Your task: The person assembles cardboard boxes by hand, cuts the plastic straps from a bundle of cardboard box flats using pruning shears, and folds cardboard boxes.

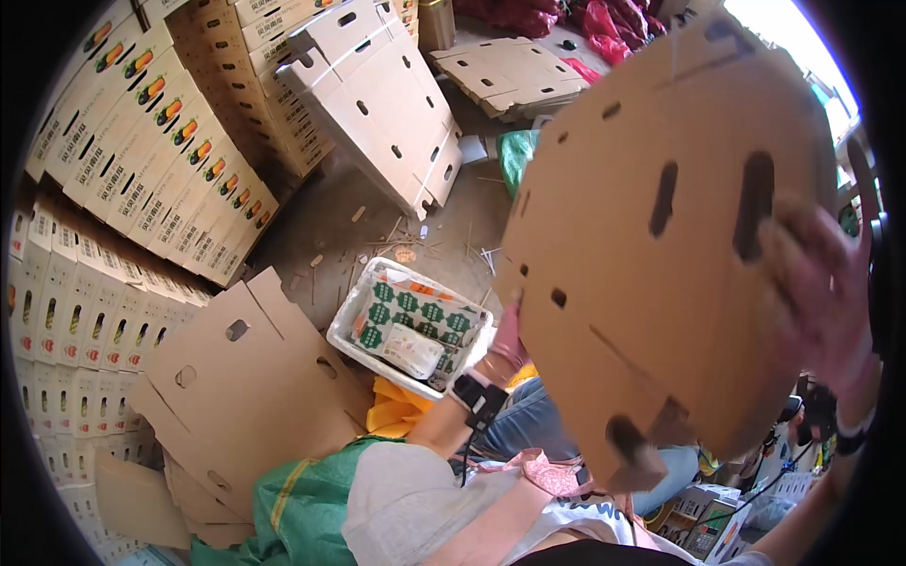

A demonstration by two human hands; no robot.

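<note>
A large brown cardboard sheet (604, 255) with several oval slots and small punched holes is raised in front of me, tilted and filling much of the right side. My left hand (511, 332) is closed on its left edge, most of its fingers hidden behind the board. Motion blurs my right hand (816, 283), which lies against the right part of the sheet beside a long slot; whether it grips there cannot be made out. More flat cardboard sheets (269, 377) lean in a pile at my lower left, beside a green woven sack (311, 491).
A white foam box (344, 325) holding a white packet (412, 351) stands on the littered floor (321, 226). Printed cartons (160, 160) are stacked high on the left. Folded cardboard blanks (387, 113) lean farther back, with another flat bundle (510, 75) behind and red bags (613, 28) beyond.
</note>
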